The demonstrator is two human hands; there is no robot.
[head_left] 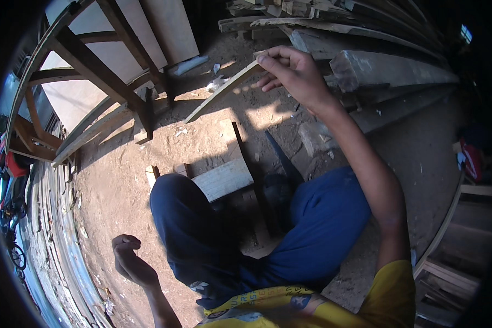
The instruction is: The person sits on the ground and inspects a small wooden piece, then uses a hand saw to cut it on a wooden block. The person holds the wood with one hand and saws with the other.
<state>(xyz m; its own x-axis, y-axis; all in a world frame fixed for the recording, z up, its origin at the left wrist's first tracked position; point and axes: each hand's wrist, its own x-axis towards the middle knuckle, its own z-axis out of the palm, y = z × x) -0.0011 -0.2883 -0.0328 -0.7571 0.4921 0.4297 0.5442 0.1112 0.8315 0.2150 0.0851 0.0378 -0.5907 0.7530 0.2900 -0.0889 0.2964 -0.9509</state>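
Where sunlight breaks up the sandy ground [115, 191], shadow leaves much of the right side hard to read. Timber [393, 71] is piled at the upper right, its far ends lost in darkness; a wooden frame [93, 71] at the upper left is cut off by the view's edge. Between the person's knees [175, 202] lies a pale board [224, 177], probably placed there for easy reach, partly hidden by the left one. Beside it, a dark tapered bar [283, 157] is too dim to identify. Beyond the board slopes a thin wooden strip [223, 92], pinched near its upper end by the right hand [298, 74], presumably being light enough for fingertips; its lower end's contact is unclear. The left hand [131, 262] is loosely curled, well apart; I cannot tell whether it holds anything.
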